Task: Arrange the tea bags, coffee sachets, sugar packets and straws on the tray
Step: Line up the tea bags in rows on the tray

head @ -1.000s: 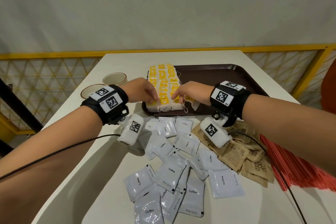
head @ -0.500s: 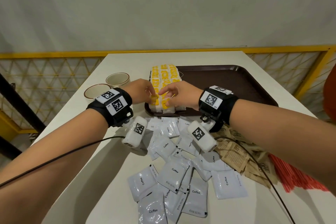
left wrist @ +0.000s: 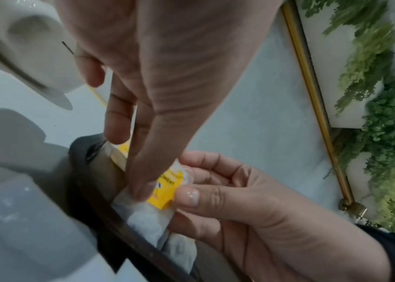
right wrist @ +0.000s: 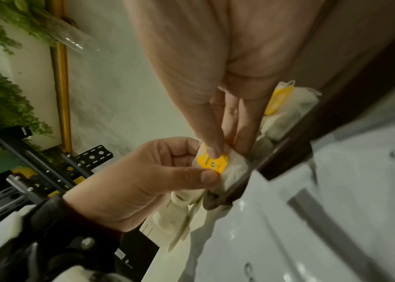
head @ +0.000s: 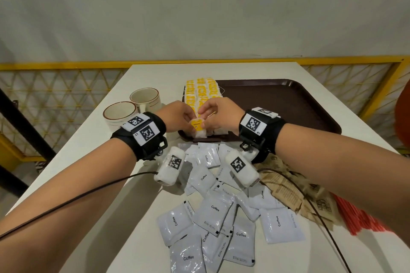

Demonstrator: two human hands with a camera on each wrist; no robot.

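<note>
Head view: both hands meet at the near left corner of a brown tray [head: 306, 104], which lies on a white table [head: 93, 153]. The left hand [head: 177, 116] and right hand [head: 218, 115] each pinch the same tea bag [head: 198, 127], its yellow tag facing the camera, and hold it at the near end of the tea bag rows [head: 203, 91] already lined along the tray's left side. The bag sits directly between the hands, equally close to both, its long axis seemingly running near to far like the rows. White coffee sachets [head: 213, 210], brown sugar packets [head: 295, 193] and red straws [head: 363, 219] lie loose on the table, nearer the person. Two cups [head: 133, 106] stand left of the tray. Left wrist view: the left thumb presses the yellow tag [left wrist: 167, 188]; the right thumb and fingers grip its opposite edge. Right wrist view: the right fingertips [right wrist: 213, 150] press the tag from above while the left thumb pinches it from below, against the tray's rim [right wrist: 285, 158].
</note>
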